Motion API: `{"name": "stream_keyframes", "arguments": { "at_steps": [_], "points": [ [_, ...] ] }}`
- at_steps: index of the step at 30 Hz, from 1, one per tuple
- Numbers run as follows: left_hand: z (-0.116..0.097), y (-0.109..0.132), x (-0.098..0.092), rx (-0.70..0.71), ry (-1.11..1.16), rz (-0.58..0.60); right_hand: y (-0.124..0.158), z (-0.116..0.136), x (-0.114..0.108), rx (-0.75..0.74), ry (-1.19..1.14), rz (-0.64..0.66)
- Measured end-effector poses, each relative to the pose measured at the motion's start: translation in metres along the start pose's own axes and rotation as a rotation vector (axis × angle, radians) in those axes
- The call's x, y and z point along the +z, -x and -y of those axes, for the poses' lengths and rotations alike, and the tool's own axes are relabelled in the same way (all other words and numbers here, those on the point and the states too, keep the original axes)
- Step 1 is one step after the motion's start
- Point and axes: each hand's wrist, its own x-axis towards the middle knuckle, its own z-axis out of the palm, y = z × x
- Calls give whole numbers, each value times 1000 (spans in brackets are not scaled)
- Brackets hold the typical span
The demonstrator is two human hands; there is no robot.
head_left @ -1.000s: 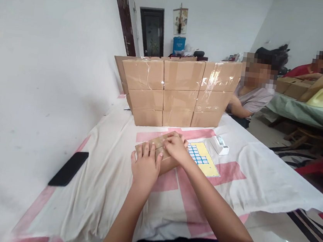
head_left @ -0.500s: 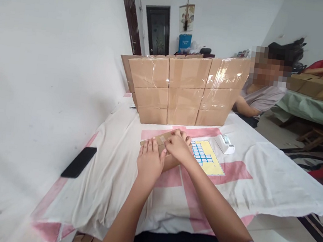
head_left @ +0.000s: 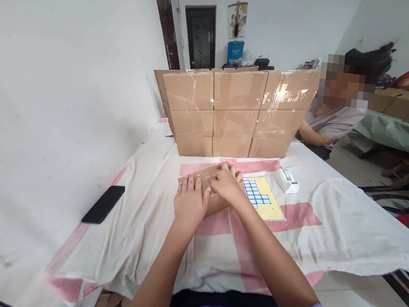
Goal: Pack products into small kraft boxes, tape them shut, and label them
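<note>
A small cardboard box (head_left: 202, 174) lies on the white and pink cloth in front of me, with a strip of clear tape on its top. My left hand (head_left: 190, 203) rests flat on the box's near left part, fingers stretched out. My right hand (head_left: 226, 182) presses on the box's right part with its fingers curled over the top. A yellow sheet of blue and white stickers (head_left: 263, 197) lies just right of the box.
A wall of taped cardboard boxes (head_left: 236, 112) stands at the far end of the table. A white tape dispenser (head_left: 287, 180) sits right of the sticker sheet. A black phone (head_left: 103, 204) lies at the left. Another person (head_left: 332, 114) sits beyond the boxes at right.
My hands have stayed on the box, barely shifting. The view has moved slightly.
</note>
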Motion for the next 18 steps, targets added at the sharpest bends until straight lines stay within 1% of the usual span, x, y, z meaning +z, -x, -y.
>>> {"name": "stream_keyframes", "arguments": {
  "at_steps": [7, 12, 15, 18],
  "points": [
    [1, -2, 2, 11, -8, 13, -4, -4, 4, -21, 14, 4],
    [3, -4, 3, 48, -9, 27, -4, -4, 3, -28, 21, 10],
    [4, -8, -2, 75, -12, 23, -3, -3, 2, -29, 26, 13],
    [6, -14, -10, 89, -11, 20, -2, -1, 0, -35, 27, 10]
  ]
}}
